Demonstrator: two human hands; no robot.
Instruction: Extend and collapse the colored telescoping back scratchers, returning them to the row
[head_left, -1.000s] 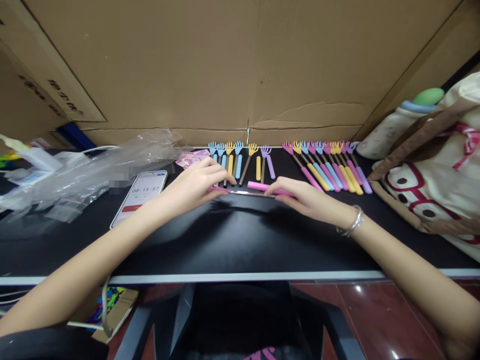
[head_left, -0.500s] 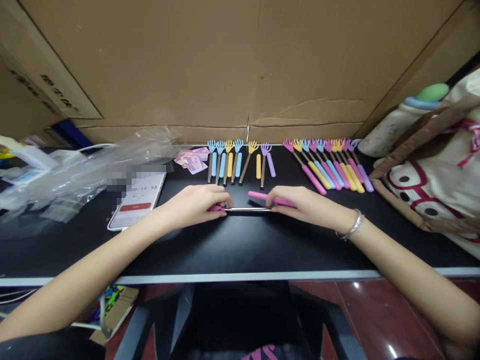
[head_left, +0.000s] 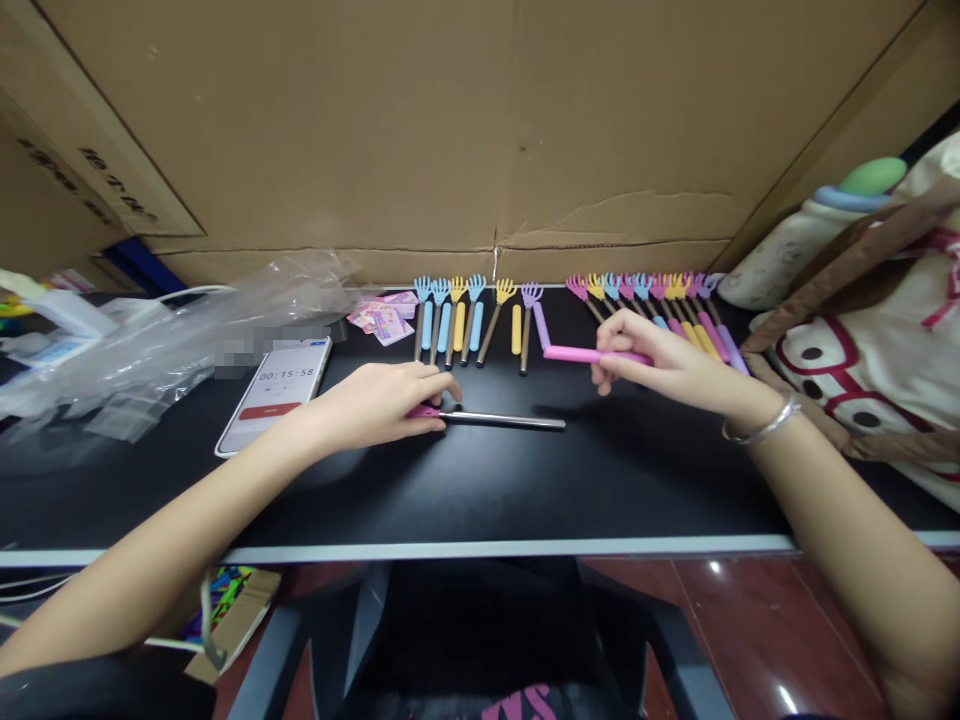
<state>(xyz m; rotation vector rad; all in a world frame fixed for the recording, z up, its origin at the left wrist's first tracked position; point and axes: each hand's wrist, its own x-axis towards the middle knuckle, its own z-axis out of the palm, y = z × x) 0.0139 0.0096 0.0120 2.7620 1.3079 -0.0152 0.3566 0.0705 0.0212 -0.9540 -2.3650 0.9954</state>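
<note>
Low over the black table, my left hand (head_left: 397, 402) grips the pink head end of a back scratcher, whose bare metal rod (head_left: 506, 420) points to the right. My right hand (head_left: 652, 362) pinches a pink tubular handle (head_left: 574, 354), held apart from the rod and a little above the table. Behind my hands lie back scratcher rods with blue, yellow and purple claw heads (head_left: 476, 290), with loose handles (head_left: 516, 330) beside them. Further right is a row of back scratchers with handles fitted (head_left: 705, 335), partly hidden by my right hand.
A phone (head_left: 277, 400) showing a timer lies left of my left arm. Clear plastic bags (head_left: 195, 330) and small printed cards (head_left: 386, 318) are behind it. At the right stand a bottle (head_left: 799, 240) and a cloth bag (head_left: 862, 370). Cardboard (head_left: 480, 130) walls the back.
My right hand has let go of the metal rod's end and moved right and up with the pink handle. My left hand keeps its hold, nearly in place.
</note>
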